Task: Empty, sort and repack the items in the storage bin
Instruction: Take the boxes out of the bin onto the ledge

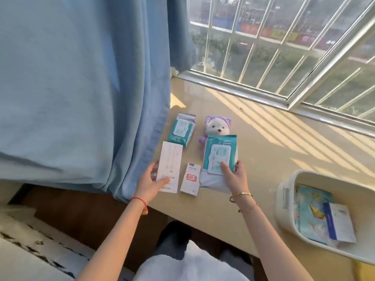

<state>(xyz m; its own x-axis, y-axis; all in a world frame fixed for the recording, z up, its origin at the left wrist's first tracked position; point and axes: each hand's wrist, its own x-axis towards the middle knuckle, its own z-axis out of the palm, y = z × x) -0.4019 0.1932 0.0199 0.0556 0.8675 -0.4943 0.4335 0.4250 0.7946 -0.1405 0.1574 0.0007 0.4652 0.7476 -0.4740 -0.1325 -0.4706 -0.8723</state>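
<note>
Head view looks down on a pale window ledge (269, 159), and the white storage bin (284, 201) at its right end serves as the landmark. Tipped toward the camera, the bin holds a blue-green flat packet (312, 209) with a white and blue leaflet (338, 222) lying over its near corner.

Left of the bin, well apart from it, the sorted things lie in a loose cluster on the ledge. Closest to the bin is a teal wipes pack (220, 157), which the right hand (237, 177) grips at its near end, thumb on the label and fingers curled round the side; the pack overlaps the lower part of a purple-hooded plush toy (216, 126) just beyond it. Further left from the bin stands a small white box (190, 180) with a red stamp. Next to that lies a tall white box (169, 165), held by the left hand (150, 179), with the thumb across its near face and fingers curled round its far edge. A second teal wipes pack (181, 129) lies beyond the tall box, touching its far corner.

Farthest from the bin, a blue curtain (81, 88) hangs over the ledge's left end. Behind the ledge a barred window (284, 41) lets striped sunlight fall across the surface.
</note>
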